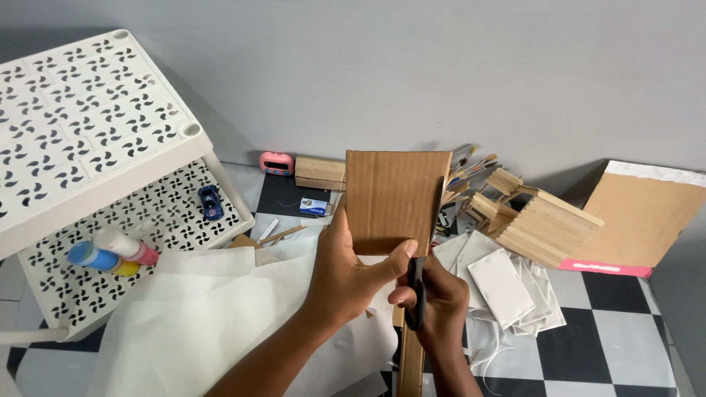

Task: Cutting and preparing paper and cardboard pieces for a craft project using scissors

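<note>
My left hand [346,276] grips the lower edge of a brown corrugated cardboard sheet [393,198], held upright in front of me with the thumb across its face. My right hand [435,301] is closed around the black handles of a pair of scissors [417,290], whose blades run up along the cardboard's right edge. A narrow cut strip of cardboard [409,360] hangs down below my hands.
A white perforated plastic shelf rack [88,140] stands at left with paint bottles [110,254] and a blue toy car [210,201]. White paper sheets [213,309] lie under my arms. A stick-built wooden model [537,220], white tiles [507,283], brushes, a pink timer and a large cardboard piece [640,217] sit behind and right.
</note>
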